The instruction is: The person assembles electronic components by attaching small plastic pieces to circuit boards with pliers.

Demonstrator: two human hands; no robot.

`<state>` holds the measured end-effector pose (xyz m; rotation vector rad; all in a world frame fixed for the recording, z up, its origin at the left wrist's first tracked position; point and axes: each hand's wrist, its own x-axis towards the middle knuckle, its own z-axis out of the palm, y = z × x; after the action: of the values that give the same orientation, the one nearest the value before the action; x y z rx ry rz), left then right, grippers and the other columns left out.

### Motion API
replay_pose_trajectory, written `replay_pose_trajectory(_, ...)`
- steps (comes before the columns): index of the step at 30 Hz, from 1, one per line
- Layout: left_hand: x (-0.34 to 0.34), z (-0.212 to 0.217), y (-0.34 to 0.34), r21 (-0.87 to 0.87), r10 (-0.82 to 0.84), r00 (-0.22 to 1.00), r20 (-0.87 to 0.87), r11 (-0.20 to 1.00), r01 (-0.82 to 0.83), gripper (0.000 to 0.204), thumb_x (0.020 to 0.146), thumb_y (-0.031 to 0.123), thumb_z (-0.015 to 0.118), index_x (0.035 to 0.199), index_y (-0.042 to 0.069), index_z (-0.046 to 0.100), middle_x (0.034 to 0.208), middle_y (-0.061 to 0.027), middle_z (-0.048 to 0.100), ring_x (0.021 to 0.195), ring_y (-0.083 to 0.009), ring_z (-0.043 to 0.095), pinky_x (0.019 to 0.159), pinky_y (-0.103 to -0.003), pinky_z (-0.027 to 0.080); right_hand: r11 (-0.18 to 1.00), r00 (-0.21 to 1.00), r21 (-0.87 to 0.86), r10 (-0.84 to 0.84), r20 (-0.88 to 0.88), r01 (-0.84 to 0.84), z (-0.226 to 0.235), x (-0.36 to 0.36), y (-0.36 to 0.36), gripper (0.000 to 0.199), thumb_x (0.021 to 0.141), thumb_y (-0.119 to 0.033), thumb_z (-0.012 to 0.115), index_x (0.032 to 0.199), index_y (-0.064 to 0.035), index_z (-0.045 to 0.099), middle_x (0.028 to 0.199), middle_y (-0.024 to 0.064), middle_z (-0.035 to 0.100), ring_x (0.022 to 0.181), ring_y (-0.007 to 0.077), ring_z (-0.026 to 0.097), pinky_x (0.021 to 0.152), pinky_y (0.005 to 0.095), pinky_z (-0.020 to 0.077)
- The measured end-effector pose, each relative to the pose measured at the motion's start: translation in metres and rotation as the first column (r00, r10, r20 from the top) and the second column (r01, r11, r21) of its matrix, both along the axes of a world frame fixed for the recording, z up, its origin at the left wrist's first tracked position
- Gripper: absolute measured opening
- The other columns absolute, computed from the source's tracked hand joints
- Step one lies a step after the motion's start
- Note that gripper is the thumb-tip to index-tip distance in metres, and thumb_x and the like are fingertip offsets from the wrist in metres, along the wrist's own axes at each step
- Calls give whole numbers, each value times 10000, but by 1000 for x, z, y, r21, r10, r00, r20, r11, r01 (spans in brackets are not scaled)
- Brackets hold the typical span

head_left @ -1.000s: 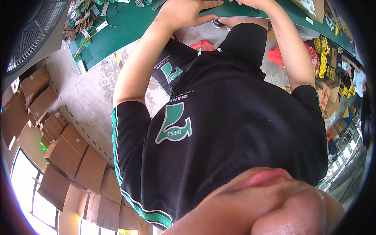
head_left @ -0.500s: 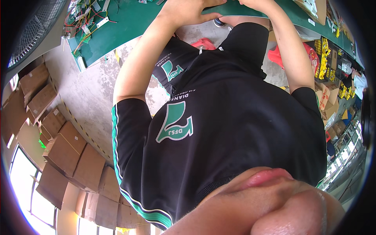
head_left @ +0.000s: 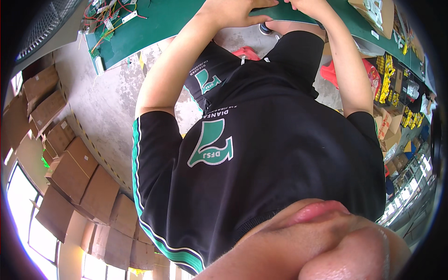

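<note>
Fingers of both hands grip bench edge.

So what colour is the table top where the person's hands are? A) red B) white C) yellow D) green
D: both the left hand and the right hand rest at the edge of a green table, which also has some wires and small parts lying on it further along.
</note>
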<state>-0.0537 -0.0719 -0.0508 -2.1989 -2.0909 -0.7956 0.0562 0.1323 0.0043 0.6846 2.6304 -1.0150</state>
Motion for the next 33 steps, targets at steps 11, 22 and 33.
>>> replay_pose_trajectory(11, -1, -4, -1, 39, -15, 1000, -5, 999, 15, 527, 871, 403, 712, 1333, 150, 698, 1507, -173, 537, 1381, -377, 480, 1134, -518, 371, 906, 996, 413, 78, 51, -92, 13, -9, -20, 318, 902, -261, 777, 890, 4, 603, 846, 209, 655, 808, 378, 650, 732, 439, 497)
replay_pose_trajectory(22, 1, -5, 0, 9, 10, 1000, 20, 1000, -11, 530, 876, 418, 703, 1328, 142, 704, 1501, -193, 542, 1400, -382, 469, 1149, -514, 364, 969, 934, 226, -17, -356, 103, 1, 38, -2, 266, 950, -227, 733, 954, 8, 608, 779, 141, 630, 661, 235, 618, 626, 372, 493)
replay_pose_trajectory(33, 0, -3, -1, -7, 21, 1000, 4, 1000, -21, 523, 871, 411, 706, 1322, 147, 712, 1499, -200, 544, 1401, -380, 471, 1156, -505, 359, 984, 830, 119, -47, -556, 135, -50, 105, -1, 233, 1029, -222, 662, 1139, -17, 665, 821, 22, 683, 699, 71, 599, 657, 234, 485)
